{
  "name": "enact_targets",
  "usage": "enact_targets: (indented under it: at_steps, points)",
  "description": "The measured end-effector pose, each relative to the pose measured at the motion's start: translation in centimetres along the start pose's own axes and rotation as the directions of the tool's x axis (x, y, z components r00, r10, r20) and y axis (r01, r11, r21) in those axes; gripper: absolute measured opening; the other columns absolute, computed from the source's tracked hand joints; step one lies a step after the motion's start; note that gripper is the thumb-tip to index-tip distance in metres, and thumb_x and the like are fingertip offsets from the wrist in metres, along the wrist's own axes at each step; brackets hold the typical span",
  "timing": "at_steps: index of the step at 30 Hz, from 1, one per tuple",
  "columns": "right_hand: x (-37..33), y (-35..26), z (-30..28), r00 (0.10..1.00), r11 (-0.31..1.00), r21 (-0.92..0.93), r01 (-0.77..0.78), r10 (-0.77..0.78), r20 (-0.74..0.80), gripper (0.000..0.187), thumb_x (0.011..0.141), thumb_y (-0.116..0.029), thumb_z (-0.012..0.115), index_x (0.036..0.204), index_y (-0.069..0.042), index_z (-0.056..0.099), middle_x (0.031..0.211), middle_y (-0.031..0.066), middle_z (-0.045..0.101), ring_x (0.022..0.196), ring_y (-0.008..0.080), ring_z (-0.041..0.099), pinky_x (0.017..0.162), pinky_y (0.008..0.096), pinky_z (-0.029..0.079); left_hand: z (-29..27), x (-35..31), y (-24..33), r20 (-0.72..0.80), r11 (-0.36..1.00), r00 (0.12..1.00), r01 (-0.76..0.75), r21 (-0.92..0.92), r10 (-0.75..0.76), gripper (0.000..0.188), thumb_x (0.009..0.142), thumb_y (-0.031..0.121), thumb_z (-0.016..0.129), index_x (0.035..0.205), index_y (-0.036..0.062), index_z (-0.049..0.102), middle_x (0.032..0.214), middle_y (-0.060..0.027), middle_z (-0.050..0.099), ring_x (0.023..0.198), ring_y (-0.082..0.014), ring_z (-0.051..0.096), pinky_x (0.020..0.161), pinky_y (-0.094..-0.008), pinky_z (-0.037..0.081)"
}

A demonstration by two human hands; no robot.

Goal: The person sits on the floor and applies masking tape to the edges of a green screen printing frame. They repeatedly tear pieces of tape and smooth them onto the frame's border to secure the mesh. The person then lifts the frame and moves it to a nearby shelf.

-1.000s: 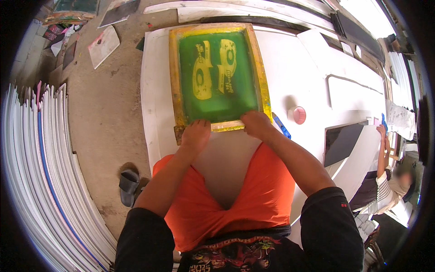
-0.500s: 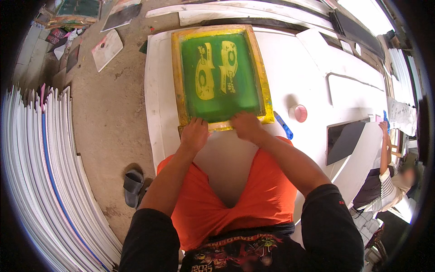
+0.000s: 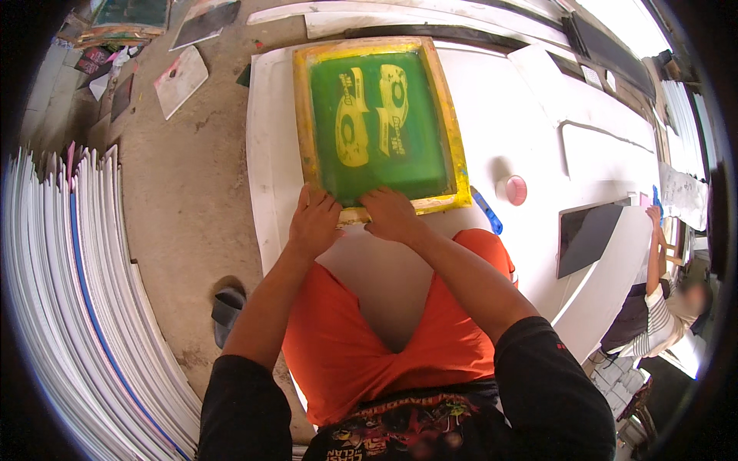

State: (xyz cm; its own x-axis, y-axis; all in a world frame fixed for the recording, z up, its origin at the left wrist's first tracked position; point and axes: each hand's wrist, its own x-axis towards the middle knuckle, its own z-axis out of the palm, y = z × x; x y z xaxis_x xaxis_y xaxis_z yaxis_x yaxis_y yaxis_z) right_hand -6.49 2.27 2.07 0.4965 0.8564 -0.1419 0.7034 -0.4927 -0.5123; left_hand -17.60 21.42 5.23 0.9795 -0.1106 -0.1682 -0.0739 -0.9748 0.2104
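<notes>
A screen-printing frame (image 3: 447, 115) with a yellow-stained wooden border lies on a white sheet in front of me. Its green mesh (image 3: 419, 165) carries two yellow-green curved shapes with small lettering. My left hand (image 3: 314, 219) grips the near-left corner, fingers curled over the wood. Beside it, my right hand (image 3: 390, 213) holds the near rail, its fingers bent over the edge onto the mesh side. Both thumbs are partly hidden. Off the near-right corner lies a blue-handled tool (image 3: 487, 211), and farther right stands a small pink-rimmed cup (image 3: 513, 190).
Many white sheets (image 3: 84, 307) stand stacked on edge at left. A dark slipper (image 3: 227, 315) lies on the floor (image 3: 177, 223). Dark panels (image 3: 588, 238) rest on the white surface at right. Beyond them is another person (image 3: 653, 315), one arm stretched out. Long white boards lie at the far side.
My right hand has slid left along the near rail, closer to my left hand. My left hand has shifted slightly left onto the corner. The frame sits a little farther right in view.
</notes>
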Motion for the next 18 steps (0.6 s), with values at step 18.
enact_targets:
  at_steps: [18]
  points:
    - [2.8, -3.2, 1.1, 0.984, 0.998, -0.039, -0.047, 0.053, 0.171, 0.040, 0.071, -0.019, 0.081, 0.109, -0.008, 0.074, 0.116, 0.0079, 0.068, 0.111, 0.0320, 0.062, 0.096, 0.0446, 0.052, -0.8, -1.7, -1.9, -0.146, 0.998, 0.988, 0.058, 0.001, -0.057, 0.066, 0.070, 0.049, 0.086, 0.124, 0.0129, 0.072, 0.147, -0.0117, 0.053, 0.144, -0.0363, 0.040, 0.125, -0.0606, 0.016]
